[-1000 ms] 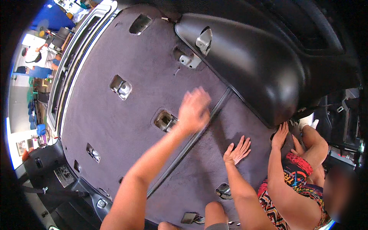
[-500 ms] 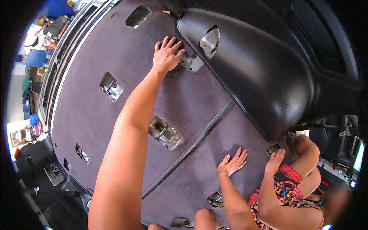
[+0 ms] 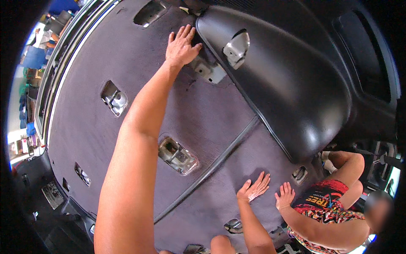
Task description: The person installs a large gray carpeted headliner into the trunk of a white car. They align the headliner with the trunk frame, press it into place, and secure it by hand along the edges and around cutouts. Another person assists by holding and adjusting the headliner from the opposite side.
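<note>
My left hand (image 3: 182, 46) lies flat with fingers spread on a grey-purple carpet (image 3: 139, 51) covering a vehicle floor. Just below its wrist, a white metal bracket (image 3: 210, 72) shows through the carpet beside the black plastic side trim (image 3: 270, 84). My right hand (image 3: 253, 187) rests palm down on the lower carpet section, thumb apart from its fingers. A raised dark seam (image 3: 211, 166) runs between the two hands. Neither hand holds anything. Cut-outs in the carpet expose metal floor anchors (image 3: 178, 155).
A co-worker (image 3: 334, 203) crouches at the right, one hand (image 3: 286, 196) on the carpet near an oval cut-out (image 3: 300, 175). A metal bracket (image 3: 237, 48) sticks out of the side trim. The door sill (image 3: 59, 80) bounds the left side.
My left hand has slid slightly up and left along the carpet. The co-worker's hand has moved down and left, off the oval cut-out. My right hand stays flat.
</note>
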`<state>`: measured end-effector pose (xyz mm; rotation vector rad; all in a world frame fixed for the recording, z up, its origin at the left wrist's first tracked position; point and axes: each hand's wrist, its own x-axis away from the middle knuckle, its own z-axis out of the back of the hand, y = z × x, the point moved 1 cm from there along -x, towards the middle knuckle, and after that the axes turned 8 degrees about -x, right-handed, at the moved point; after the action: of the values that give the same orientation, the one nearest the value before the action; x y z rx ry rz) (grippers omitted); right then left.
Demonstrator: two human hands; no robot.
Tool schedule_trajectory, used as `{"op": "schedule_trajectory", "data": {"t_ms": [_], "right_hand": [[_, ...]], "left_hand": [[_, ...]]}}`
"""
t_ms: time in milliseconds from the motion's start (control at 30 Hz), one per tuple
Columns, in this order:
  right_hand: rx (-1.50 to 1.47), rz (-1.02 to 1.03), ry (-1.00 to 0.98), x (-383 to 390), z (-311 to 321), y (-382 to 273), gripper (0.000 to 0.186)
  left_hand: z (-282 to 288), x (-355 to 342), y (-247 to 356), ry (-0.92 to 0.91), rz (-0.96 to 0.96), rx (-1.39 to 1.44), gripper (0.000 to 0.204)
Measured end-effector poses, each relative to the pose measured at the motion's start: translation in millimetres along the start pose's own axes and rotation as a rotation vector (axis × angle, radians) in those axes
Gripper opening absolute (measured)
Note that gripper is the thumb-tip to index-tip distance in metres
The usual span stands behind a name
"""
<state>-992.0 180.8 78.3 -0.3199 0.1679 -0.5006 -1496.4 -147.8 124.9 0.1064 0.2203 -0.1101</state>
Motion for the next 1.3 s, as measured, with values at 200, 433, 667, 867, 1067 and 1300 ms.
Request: {"op": "schedule_trajectory", "data": {"t_ms": [200, 433, 667, 867, 1067, 1300], "right_hand": [[0.01, -0.015, -0.034, 1, 1, 2, 0.073], [0.022, 0.003, -0.005, 1, 3, -1, 0.072], [-0.008, 0.017, -0.008, -1, 4, -1, 0.073], [-0.009, -0.021, -0.032, 0, 4, 0, 0.073], [-0.014, -0.024, -0.01, 1, 2, -2, 0.071], [-0.008, 0.014, 0.056, 0, -3, 0, 0.069]], "left_hand": [[0, -11, -13, 0.079, -0.009, 0.253, 0.06], [1, -23, 1, 0.108, 0.358, -0.141, 0.081], [-4, -32, -10, -0.029, 0.319, -0.119, 0.078], [9, -27, -14, -0.185, 0.144, -0.132, 0.074], [14, 40, 26, -0.167, -0.123, -0.045, 0.067], [104, 244, 103, -0.005, 0.087, 0.835, 0.065]]}}
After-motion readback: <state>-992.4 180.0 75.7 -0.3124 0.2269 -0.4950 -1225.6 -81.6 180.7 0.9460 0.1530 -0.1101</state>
